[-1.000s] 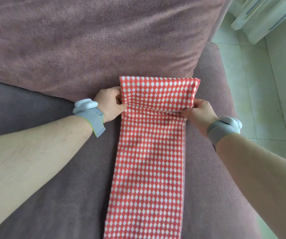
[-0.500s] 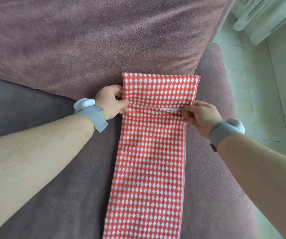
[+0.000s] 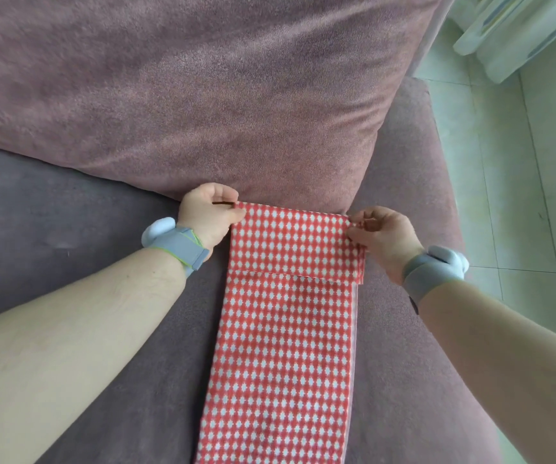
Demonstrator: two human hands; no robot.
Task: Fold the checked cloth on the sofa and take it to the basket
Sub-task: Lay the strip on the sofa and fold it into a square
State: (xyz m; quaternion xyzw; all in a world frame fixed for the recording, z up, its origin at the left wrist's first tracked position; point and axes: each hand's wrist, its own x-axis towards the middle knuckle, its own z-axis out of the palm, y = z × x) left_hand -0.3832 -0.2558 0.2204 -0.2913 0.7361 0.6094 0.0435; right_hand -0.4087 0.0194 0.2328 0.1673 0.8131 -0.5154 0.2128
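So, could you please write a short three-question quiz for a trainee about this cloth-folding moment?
1. True or false: the checked cloth lies as a long strip on the sofa seat.
2. What does the left hand pinch? A) a far corner of the cloth B) the back cushion C) nothing
3. Which end carries the folded-over flap, far or near?

Key: 1 true; 2 A, and the right hand pinches the other far corner; 3 far.

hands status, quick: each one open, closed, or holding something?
Left hand: closed, pinching the far left corner of the checked cloth.
Right hand: closed, pinching the far right corner of the same cloth.
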